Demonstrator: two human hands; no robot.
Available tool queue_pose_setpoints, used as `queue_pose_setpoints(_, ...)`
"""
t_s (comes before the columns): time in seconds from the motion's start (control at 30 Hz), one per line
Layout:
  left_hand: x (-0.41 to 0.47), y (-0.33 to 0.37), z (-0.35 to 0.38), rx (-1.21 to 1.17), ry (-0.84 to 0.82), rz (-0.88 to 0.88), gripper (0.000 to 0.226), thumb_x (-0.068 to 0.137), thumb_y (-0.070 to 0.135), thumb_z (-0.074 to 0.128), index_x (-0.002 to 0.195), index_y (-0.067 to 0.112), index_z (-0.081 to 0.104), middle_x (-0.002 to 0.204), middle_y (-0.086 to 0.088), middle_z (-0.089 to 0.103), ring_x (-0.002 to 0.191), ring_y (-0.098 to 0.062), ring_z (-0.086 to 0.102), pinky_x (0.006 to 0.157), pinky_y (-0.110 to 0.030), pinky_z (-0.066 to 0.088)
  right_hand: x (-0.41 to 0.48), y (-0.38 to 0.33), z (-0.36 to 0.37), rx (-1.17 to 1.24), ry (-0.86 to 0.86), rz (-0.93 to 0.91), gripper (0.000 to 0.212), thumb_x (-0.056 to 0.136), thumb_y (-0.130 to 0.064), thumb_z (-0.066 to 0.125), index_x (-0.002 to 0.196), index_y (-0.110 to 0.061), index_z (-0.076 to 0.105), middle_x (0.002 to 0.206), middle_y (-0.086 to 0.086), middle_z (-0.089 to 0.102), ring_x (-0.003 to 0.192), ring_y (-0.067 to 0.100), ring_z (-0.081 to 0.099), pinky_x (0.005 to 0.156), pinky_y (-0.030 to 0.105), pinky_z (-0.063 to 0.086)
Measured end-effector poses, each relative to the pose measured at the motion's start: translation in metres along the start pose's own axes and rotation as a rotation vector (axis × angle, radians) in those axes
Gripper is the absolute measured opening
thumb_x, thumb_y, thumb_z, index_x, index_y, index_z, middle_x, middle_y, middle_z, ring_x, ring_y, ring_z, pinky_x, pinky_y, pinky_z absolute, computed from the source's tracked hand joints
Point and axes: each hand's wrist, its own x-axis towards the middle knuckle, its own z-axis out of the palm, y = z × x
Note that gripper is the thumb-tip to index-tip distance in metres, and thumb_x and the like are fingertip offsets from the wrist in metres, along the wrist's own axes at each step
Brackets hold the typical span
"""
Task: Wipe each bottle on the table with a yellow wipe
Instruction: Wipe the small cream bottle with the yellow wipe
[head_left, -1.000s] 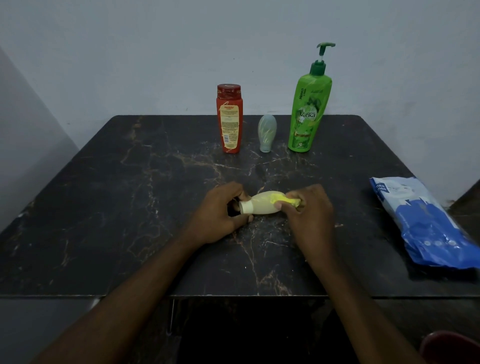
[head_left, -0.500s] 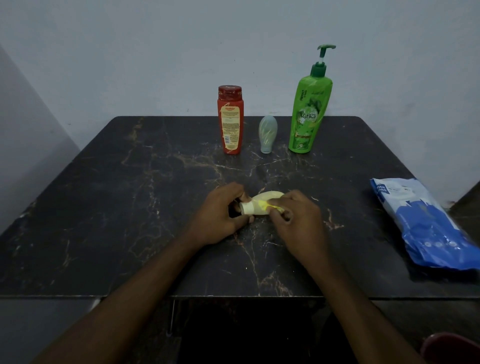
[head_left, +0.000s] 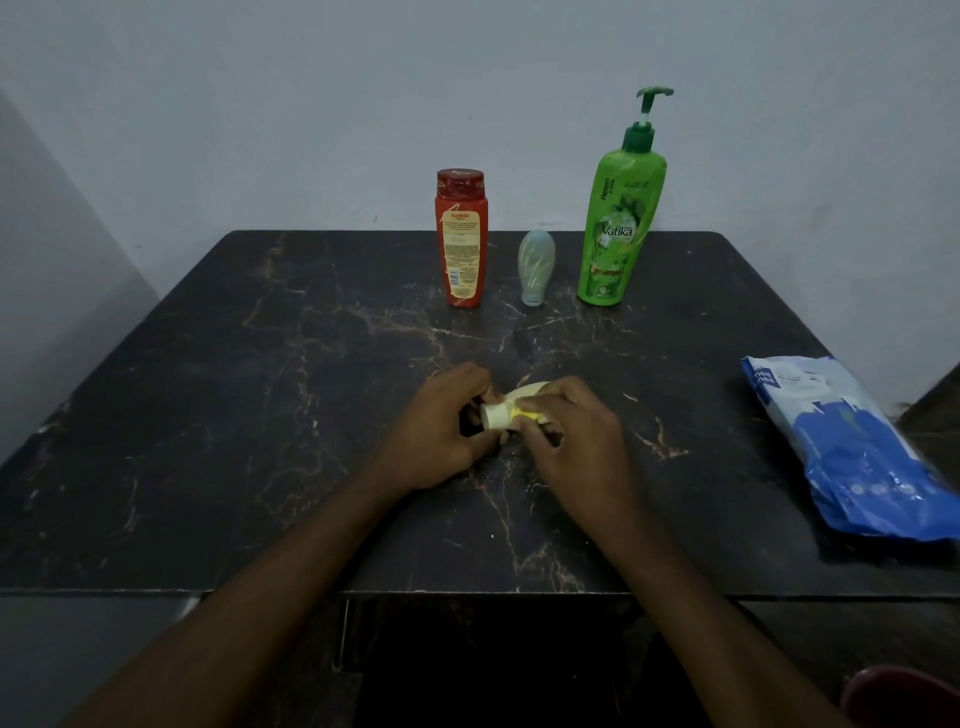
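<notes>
A small cream bottle (head_left: 497, 414) lies on its side at the middle of the dark marble table (head_left: 260, 415), cap pointing left. My left hand (head_left: 441, 431) grips its cap end. My right hand (head_left: 576, 441) presses a yellow wipe (head_left: 524, 414) against the bottle's neck and covers most of its body. At the back of the table stand a red bottle (head_left: 461, 239), a small pale grey-green bottle (head_left: 535, 266) resting on its cap, and a tall green pump bottle (head_left: 621, 218).
A blue and white pack of wipes (head_left: 852, 452) lies near the table's right edge. A wall rises right behind the table. A dark red object (head_left: 904, 696) shows at the bottom right corner, below the table's front edge.
My right hand has slid the yellow wipe leftward along the bottle, from its base end toward the neck. My left hand keeps hold of the cap end.
</notes>
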Motion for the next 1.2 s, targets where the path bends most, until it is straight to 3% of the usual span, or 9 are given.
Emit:
queue_pose_setpoints(0.1, 0.0, 0.0, -0.001, -0.012, 0.01, -0.002, 0.032, 0.076, 0.02, 0.087, 0.098, 0.016, 0.064, 0.098, 0.005, 0.064, 0.086, -0.011, 0.061, 0.074, -0.039, 0.053, 0.004, 0.008, -0.003, -0.002, 0.084, 0.173, 0.027, 0.085, -0.017, 0.077, 0.112, -0.013, 0.071, 0.108, -0.001, 0.064, 0.093, 0.01, 0.061, 0.077, 0.009, 0.041)
queue_pose_setpoints(0.3, -0.001, 0.001, -0.002, -0.033, 0.018, -0.004, 0.033, 0.076, 0.017, 0.087, 0.099, 0.014, 0.064, 0.1, 0.004, 0.065, 0.088, -0.01, 0.061, 0.075, -0.038, 0.053, 0.004, 0.023, -0.007, -0.081, 0.164, 0.314, 0.027, 0.086, -0.038, 0.074, 0.102, -0.017, 0.076, 0.096, -0.001, 0.071, 0.084, 0.01, 0.062, 0.071, 0.02, 0.04)
queue_pose_setpoints(0.4, -0.001, 0.001, -0.002, -0.02, 0.011, 0.005, 0.033, 0.076, 0.018, 0.087, 0.1, 0.015, 0.064, 0.102, 0.005, 0.064, 0.089, -0.01, 0.062, 0.076, -0.039, 0.054, 0.003, 0.015, -0.003, -0.091, 0.149, 0.237, 0.022, 0.087, -0.028, 0.075, 0.102, -0.013, 0.076, 0.097, 0.002, 0.069, 0.082, 0.01, 0.059, 0.07, 0.012, 0.032)
queue_pose_setpoints(0.5, -0.001, 0.002, -0.002, -0.022, 0.01, 0.011, 0.034, 0.076, 0.017, 0.087, 0.1, 0.015, 0.064, 0.101, 0.004, 0.065, 0.089, -0.013, 0.063, 0.076, -0.043, 0.055, 0.001, 0.006, -0.001, -0.033, 0.056, 0.074, 0.018, 0.087, -0.011, 0.074, 0.104, -0.01, 0.076, 0.098, 0.001, 0.062, 0.081, 0.009, 0.059, 0.071, 0.003, 0.037)
queue_pose_setpoints(0.6, 0.0, 0.003, -0.002, -0.021, 0.011, 0.016, 0.034, 0.076, 0.017, 0.087, 0.101, 0.013, 0.066, 0.101, 0.003, 0.065, 0.089, -0.014, 0.064, 0.076, -0.043, 0.055, -0.001, 0.004, -0.002, 0.02, -0.013, -0.071, 0.019, 0.086, -0.001, 0.071, 0.102, -0.008, 0.076, 0.096, 0.001, 0.057, 0.078, 0.009, 0.057, 0.07, 0.011, 0.046)
queue_pose_setpoints(0.7, -0.001, 0.002, -0.002, -0.011, 0.024, 0.017, 0.033, 0.077, 0.019, 0.086, 0.103, 0.015, 0.066, 0.102, 0.003, 0.066, 0.09, -0.014, 0.064, 0.077, -0.044, 0.055, -0.002, 0.005, -0.004, 0.043, 0.005, -0.046, 0.021, 0.084, 0.001, 0.069, 0.102, -0.008, 0.077, 0.098, -0.001, 0.058, 0.081, 0.007, 0.058, 0.071, 0.014, 0.049)
queue_pose_setpoints(0.87, -0.002, 0.001, -0.003, 0.009, 0.042, 0.018, 0.033, 0.078, 0.021, 0.085, 0.104, 0.018, 0.066, 0.106, 0.004, 0.067, 0.093, -0.014, 0.065, 0.076, -0.044, 0.056, 0.002, 0.013, -0.013, 0.022, 0.118, 0.154, 0.022, 0.085, 0.0, 0.069, 0.103, -0.009, 0.077, 0.102, -0.002, 0.059, 0.085, 0.006, 0.057, 0.076, 0.002, 0.043)
queue_pose_setpoints(1.07, -0.003, 0.001, 0.0, 0.031, 0.052, 0.03, 0.03, 0.077, 0.02, 0.085, 0.101, 0.019, 0.066, 0.099, 0.007, 0.066, 0.087, -0.014, 0.065, 0.072, -0.045, 0.056, -0.003, 0.0, 0.001, 0.021, -0.003, -0.093, 0.018, 0.087, -0.005, 0.069, 0.104, -0.008, 0.075, 0.103, -0.002, 0.056, 0.083, 0.008, 0.058, 0.072, 0.014, 0.049)
queue_pose_setpoints(1.2, -0.002, 0.001, -0.001, 0.044, 0.041, 0.04, 0.031, 0.078, 0.021, 0.085, 0.102, 0.017, 0.066, 0.1, 0.005, 0.065, 0.088, -0.015, 0.063, 0.073, -0.044, 0.055, 0.0, 0.003, 0.0, 0.014, 0.07, 0.01, 0.025, 0.086, -0.007, 0.072, 0.111, -0.011, 0.071, 0.107, -0.002, 0.061, 0.09, 0.006, 0.058, 0.077, 0.005, 0.043)
